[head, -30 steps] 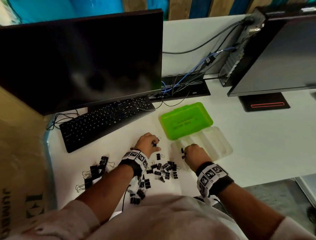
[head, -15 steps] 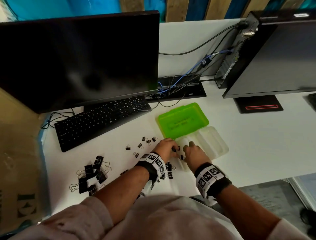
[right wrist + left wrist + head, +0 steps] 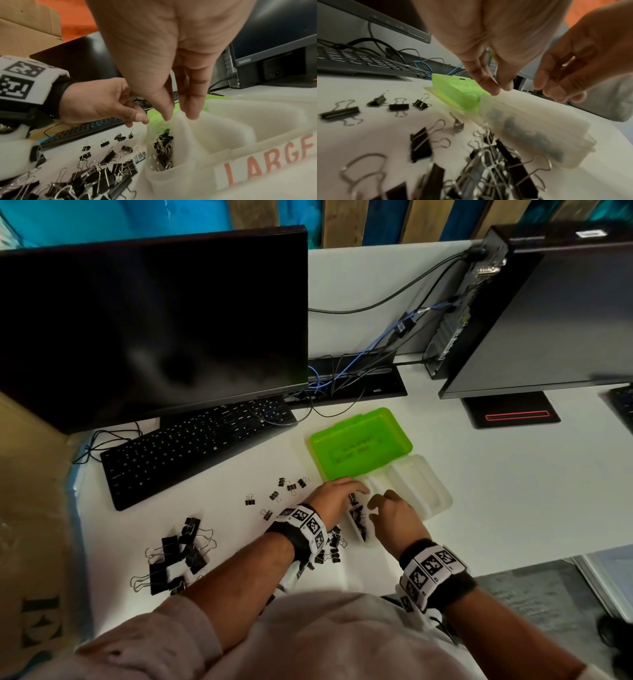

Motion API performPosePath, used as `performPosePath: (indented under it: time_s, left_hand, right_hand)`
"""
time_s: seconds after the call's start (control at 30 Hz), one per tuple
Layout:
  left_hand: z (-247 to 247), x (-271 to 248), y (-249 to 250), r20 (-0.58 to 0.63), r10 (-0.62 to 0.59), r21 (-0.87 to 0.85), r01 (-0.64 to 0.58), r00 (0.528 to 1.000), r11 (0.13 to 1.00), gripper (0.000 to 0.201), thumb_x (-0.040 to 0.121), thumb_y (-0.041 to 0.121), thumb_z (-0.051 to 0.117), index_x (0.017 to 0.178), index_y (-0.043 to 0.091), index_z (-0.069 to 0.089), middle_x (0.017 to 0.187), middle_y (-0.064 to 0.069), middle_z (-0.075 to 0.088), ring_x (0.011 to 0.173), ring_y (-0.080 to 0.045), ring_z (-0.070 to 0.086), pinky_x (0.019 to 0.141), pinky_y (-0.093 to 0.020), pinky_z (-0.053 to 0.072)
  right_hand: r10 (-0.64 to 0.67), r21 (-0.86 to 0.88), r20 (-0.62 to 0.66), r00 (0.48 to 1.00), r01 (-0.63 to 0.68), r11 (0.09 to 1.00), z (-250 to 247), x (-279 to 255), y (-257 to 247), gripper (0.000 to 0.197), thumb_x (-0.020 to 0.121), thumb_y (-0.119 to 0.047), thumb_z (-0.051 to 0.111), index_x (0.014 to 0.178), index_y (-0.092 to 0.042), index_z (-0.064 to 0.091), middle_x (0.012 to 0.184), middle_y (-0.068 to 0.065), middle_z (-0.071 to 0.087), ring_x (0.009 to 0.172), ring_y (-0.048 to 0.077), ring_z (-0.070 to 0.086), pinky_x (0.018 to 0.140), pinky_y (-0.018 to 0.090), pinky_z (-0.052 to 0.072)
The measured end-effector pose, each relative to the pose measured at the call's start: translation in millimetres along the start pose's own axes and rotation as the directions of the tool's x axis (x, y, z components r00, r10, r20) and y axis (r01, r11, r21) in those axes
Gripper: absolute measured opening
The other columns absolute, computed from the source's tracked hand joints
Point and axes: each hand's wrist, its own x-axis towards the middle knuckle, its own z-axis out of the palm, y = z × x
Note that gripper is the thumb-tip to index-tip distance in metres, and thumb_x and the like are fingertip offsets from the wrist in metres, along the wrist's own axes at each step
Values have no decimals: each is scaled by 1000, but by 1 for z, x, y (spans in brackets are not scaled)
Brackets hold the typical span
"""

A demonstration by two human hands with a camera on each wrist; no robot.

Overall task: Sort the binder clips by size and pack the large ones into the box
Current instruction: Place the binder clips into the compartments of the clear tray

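Both grips [image 3: 368, 501] over box [image 3: 424, 491] (small clips [image 3: 163, 148] below).

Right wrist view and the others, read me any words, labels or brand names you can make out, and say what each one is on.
"LARGE" in orange letters, last letter cut off by the frame edge: front wall of the clear box.
"Think..." brand mark, rest too blurred: bezel of the right monitor.
Dark print on the green lid: too blurred to read.
Large dark letters on the cardboard box: cut off, unreadable.
Keyboard key legends: too small.
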Motion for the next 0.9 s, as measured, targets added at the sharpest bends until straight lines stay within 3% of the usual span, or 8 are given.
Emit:
performPosePath:
  time_s: [0.13, 0.23, 0.3, 0.4, 0.5, 0.63, 0.9]
  left_hand:
    - [-10, -5, -17, -99, -41, 1, 41, 994, 999, 55, 82, -17, 47, 114, 28, 57, 116, 12, 50, 92, -9, 57, 82, -20, 48]
    - [-28, -11, -41, -144, -201, 0, 203, 969, 979, 49, 81, -19, 46, 101, 22, 63, 102, 12, 48, 90, -16, 59, 78, -21, 47]
    - [-40, -20, -63, -206, -269, 27, 280, 941, 960, 45, 79, -19, 48, 97, 20, 65, 102, 6, 51, 97, -19, 57, 85, -25, 48]
    - [-53, -34, -86, -267, -372, 90, 408, 889, 909, 42, 80, -7, 59, 109, 24, 62, 118, 2, 49, 115, -17, 44, 97, -17, 33]
    - [-60, -43, -94, -163, -487, 100, 506, 858, 857, 63, 75, 12, 76, 130, 28, 49, 133, 0, 40, 127, -21, 35, 108, -28, 31]
    - [-52, -46, -97, -50, -506, 120, 509, 861, 853, 90, 66, 13, 83, 141, 27, 36, 138, -4, 33, 130, -25, 32, 112, -34, 30]
    - [-34, -40, -94, -107, -453, 6, 456, 885, 890, 95, 68, -3, 77, 144, 28, 31, 138, -2, 33, 122, -21, 44, 107, -28, 35]
  right_hand:
    - [50, -41, 54, 997, -48, 998, 6, -1, 2, 33, 89, -9, 50, 121, -5, 45, 110, 17, 59, 96, 36, 61, 79, 41, 51]
    - [44, -61, 74, 996, -40, 997, 11, 3, -2, 40, 88, -6, 51, 126, -5, 39, 112, 17, 58, 95, 37, 62, 78, 42, 52]
    - [40, -66, 91, 995, -34, 997, 12, 6, -3, 46, 87, -7, 55, 129, -5, 37, 118, 17, 55, 98, 36, 61, 80, 42, 52]
    - [30, -52, 100, 995, -25, 998, 12, 10, -4, 50, 85, -6, 57, 131, -6, 38, 123, 15, 52, 101, 35, 61, 83, 42, 52]
    - [31, 26, 84, 996, -33, 999, 14, 12, -6, 54, 81, -1, 57, 131, -10, 39, 124, 15, 49, 101, 35, 60, 82, 42, 52]
    - [20, 97, 77, 997, -28, 995, 18, 14, -9, 53, 78, 4, 51, 126, -13, 37, 120, 17, 53, 93, 37, 61, 78, 43, 51]
    - [-36, 130, 63, 997, 28, 991, 21, 14, -4, 54, 79, 2, 47, 128, -17, 35, 127, 16, 56, 95, 36, 63, 77, 39, 51]
